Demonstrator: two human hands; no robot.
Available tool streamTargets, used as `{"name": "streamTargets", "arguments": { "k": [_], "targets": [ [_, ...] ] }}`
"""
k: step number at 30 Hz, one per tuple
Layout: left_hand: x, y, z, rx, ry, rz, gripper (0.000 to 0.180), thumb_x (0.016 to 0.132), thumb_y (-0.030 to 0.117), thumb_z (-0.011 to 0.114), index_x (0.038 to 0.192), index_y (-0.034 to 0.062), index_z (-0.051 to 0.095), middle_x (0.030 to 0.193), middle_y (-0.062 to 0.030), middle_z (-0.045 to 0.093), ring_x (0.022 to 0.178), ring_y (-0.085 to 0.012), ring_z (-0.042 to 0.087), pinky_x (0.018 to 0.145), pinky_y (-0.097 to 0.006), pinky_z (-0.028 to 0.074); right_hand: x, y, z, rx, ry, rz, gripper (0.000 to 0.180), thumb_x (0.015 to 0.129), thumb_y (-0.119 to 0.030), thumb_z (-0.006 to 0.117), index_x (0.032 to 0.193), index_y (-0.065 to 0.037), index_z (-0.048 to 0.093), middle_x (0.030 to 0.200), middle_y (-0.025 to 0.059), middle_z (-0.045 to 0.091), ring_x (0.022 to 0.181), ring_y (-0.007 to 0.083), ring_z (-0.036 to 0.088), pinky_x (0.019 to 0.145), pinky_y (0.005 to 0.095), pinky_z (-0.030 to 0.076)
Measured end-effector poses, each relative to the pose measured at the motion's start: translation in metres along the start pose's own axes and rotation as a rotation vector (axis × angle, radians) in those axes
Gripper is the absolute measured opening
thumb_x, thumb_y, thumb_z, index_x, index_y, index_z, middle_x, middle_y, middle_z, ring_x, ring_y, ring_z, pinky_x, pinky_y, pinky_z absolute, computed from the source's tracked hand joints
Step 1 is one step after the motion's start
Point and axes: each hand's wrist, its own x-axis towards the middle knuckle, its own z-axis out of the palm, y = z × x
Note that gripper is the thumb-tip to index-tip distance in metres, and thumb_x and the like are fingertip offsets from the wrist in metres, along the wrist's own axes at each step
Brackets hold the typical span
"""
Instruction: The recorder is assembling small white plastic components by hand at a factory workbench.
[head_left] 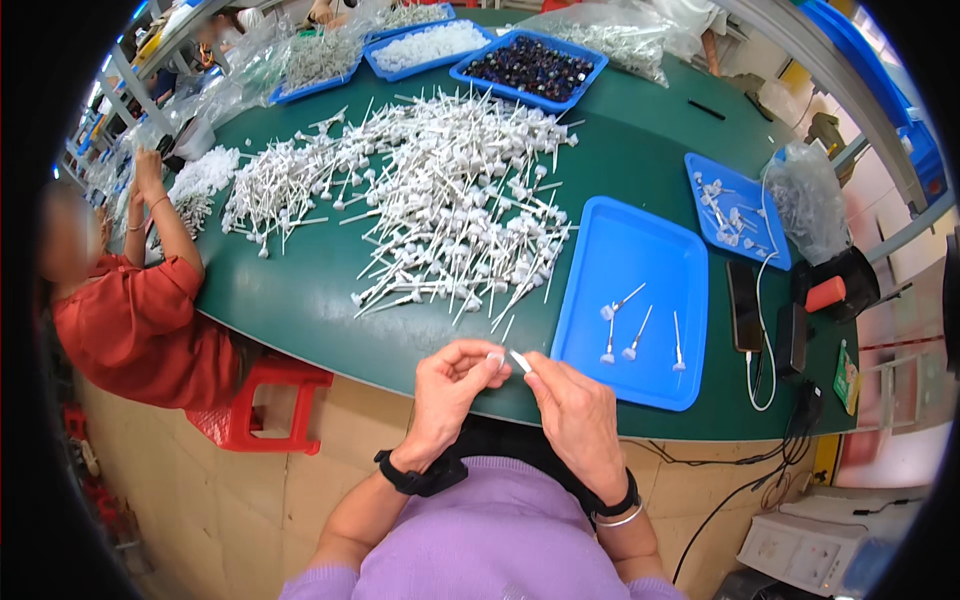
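A: While we're on the head view, what's the left hand (447,395) doing?

B: Pinching, thumb against index, on a small white piece (495,358), right around the near edge of the green table (300,300).

A: And the right hand (580,410)?

B: Same deal, thumb and finger pinched on a slim white piece (521,362) that pokes out toward the left fingertips. The two hands are just beside each other, but honestly can't tell if the pieces touch.

A: That thin white stick (507,328) just past the fingertips, held or lying there?

B: Can't tell from this angle, sorry.

A: Ok, what's around them?

B: Huge messy heap of white-stemmed pieces (460,200) on the table beyond the hands. Off to the right there's a big blue tray (640,250) with four more lying in it, well spread out, then a smaller blue tray (750,190) with a bunch more. Phone (743,305) lies near that one. Over on the left, a co-worker in a red top (140,330) sits at the same table.
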Motion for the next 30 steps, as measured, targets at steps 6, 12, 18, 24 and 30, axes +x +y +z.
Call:
{"name": "streamTargets", "arguments": {
  "k": [6,12,18,24,30],
  "targets": [
    [-0.015,0.009,-0.011,0.082,-0.002,-0.064,0.017,0.095,0.005,0.068,0.109,-0.0050,0.069,0.097,-0.0104,0.073,0.090,-0.0160,0.071,0.078,-0.026,0.056,-0.014,0.021,-0.020,0.032,0.094,0.189,0.019,0.092,-0.009,0.066,0.110,-0.004,0.068,0.087,0.0175,0.068,0.073,0.0365,0.066,0.061,0.0418,0.049],
    [-0.004,0.012,0.005,0.120,-0.200,0.009,0.015,0.094,0.004,0.068,0.107,-0.0030,0.070,0.098,-0.0109,0.074,0.092,-0.0166,0.072,0.079,-0.027,0.057,-0.025,0.050,-0.026,0.066,0.228,0.286,0.020,0.094,-0.006,0.062,0.111,0.002,0.068,0.077,0.0157,0.066,0.060,0.0254,0.063,0.058,0.0357,0.048],
    [0.054,0.027,0.093,0.249,-0.460,0.052,0.021,0.097,0.014,0.067,0.110,-0.0021,0.069,0.097,-0.0082,0.073,0.088,-0.0115,0.069,0.076,-0.025,0.055,-0.047,0.086,-0.050,0.120,0.423,0.433,0.022,0.096,-0.005,0.056,0.114,0.004,0.067,0.071,0.0113,0.063,0.058,0.0163,0.060,0.056,0.0316,0.047],
    [0.086,0.002,0.119,0.693,-0.259,0.371,0.028,0.093,0.015,0.068,0.117,0.0006,0.067,0.095,-0.0149,0.073,0.088,-0.0207,0.071,0.077,-0.032,0.056,-0.042,0.090,-0.048,0.185,0.438,0.406,0.024,0.098,-0.005,0.056,0.115,0.007,0.066,0.070,0.0098,0.062,0.059,0.0131,0.057,0.054,0.0294,0.044],
    [0.042,0.050,-0.009,0.856,-0.043,0.412,0.013,0.088,0.012,0.069,0.096,0.0033,0.073,0.091,-0.0128,0.073,0.083,-0.0238,0.072,0.073,-0.034,0.055,-0.037,0.096,-0.040,0.088,0.357,0.390,0.025,0.098,-0.008,0.056,0.116,0.007,0.066,0.069,0.0093,0.062,0.059,0.0127,0.057,0.054,0.0301,0.043]
  ]
}}
